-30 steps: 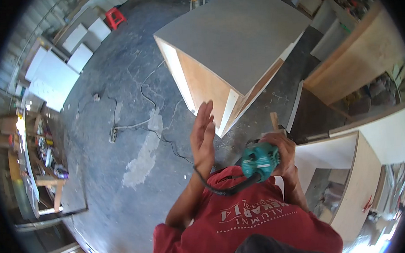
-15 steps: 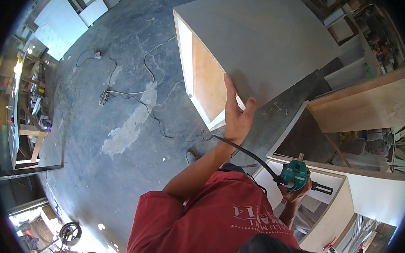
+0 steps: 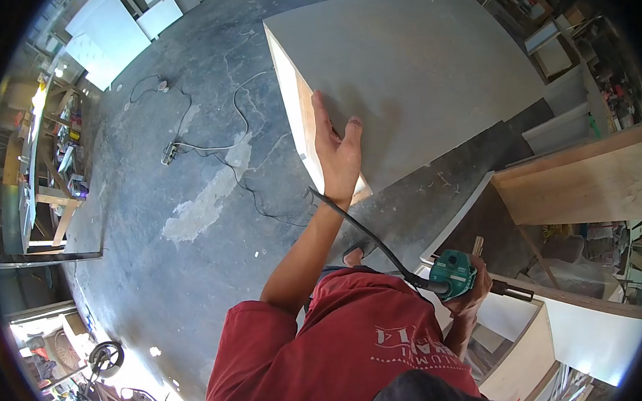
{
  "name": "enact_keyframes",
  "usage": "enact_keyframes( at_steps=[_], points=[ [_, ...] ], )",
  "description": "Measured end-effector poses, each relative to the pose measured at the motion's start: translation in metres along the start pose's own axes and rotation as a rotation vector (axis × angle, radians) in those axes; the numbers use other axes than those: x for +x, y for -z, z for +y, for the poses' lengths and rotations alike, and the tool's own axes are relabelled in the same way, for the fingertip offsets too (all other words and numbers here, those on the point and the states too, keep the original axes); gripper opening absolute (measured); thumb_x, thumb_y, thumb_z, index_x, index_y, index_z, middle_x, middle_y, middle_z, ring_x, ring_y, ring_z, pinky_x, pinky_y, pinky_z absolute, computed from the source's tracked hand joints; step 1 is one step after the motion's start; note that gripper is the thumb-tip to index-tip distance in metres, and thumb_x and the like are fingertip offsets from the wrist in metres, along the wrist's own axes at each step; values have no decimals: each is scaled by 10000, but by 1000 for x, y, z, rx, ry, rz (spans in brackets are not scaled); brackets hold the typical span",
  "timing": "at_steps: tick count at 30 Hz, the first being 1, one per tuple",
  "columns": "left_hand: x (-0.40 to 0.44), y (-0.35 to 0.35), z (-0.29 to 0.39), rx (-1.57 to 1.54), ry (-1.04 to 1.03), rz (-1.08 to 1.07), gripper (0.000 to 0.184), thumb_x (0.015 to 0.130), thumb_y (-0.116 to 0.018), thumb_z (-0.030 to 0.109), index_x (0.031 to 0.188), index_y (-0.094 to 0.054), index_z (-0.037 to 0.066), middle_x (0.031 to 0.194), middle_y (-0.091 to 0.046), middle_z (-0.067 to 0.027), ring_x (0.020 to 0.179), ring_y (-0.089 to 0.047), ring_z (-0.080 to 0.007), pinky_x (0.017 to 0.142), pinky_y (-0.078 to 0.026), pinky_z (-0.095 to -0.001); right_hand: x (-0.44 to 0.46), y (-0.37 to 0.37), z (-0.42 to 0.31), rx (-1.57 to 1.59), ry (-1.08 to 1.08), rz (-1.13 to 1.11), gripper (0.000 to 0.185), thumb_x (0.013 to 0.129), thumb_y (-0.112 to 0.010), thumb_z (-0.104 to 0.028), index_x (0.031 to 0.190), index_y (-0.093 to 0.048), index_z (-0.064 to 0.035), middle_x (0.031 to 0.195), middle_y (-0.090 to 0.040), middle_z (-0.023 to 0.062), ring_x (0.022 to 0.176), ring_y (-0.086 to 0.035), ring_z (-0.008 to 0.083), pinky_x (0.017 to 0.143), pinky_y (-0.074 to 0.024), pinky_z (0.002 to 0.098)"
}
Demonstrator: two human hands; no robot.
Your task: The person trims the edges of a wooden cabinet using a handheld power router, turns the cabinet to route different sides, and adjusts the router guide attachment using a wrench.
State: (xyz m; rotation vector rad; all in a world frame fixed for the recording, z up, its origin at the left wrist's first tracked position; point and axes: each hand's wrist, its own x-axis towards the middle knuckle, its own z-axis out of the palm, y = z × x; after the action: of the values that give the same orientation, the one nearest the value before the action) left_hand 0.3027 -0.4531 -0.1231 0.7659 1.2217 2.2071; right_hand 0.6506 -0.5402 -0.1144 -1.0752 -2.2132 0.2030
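My left hand lies with spread fingers at the near edge of a large grey-topped box, whose left side shows white and bare wood. Nothing is in that hand. Lower right, my right hand is wrapped round a green power tool with a dark cable leading off it. The cable passes by my left wrist. A small wooden piece sticks up beside the tool, and a dark slotted metal part juts out to its right.
An open cabinet frame stands at the right, with a white-sided one below it. A power strip and cords lie on the floor. White panels are at the upper left, shelving at the left, a wheel lower left.
My left hand has come down from the air onto the box. The green tool has moved right and away from my chest, still in my right hand. The view has shifted.
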Motion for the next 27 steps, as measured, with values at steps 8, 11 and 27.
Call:
enact_keyframes(
  at_steps=[8,11,27],
  points=[
    [-47,0,-4,179,-28,-37,798,913,-589,19,1618,-221,-45,1697,-191,-269,1572,-234,-313,1247,-223,-362,4,-6,22,121,-98,-8,756,659,-902,-506,1181,-620,-36,920,-732,99,793,-731,298,742,-576,412],
    [-62,1,2,106,11,-73,811,903,-594,14,1628,-231,-11,1698,-170,-281,1586,-184,-319,1255,-200,-379,9,-10,9,130,-147,0,758,664,-889,-528,1179,-622,-39,904,-728,92,790,-730,297,740,-577,414],
    [-108,40,47,-12,308,-485,847,915,-592,-76,1653,-199,58,1732,-123,-189,1603,-91,-269,1273,-155,-379,-11,-31,-48,48,-104,-67,778,667,-925,-492,1194,-604,-18,976,-750,118,850,-755,274,757,-594,388]
  ],
)
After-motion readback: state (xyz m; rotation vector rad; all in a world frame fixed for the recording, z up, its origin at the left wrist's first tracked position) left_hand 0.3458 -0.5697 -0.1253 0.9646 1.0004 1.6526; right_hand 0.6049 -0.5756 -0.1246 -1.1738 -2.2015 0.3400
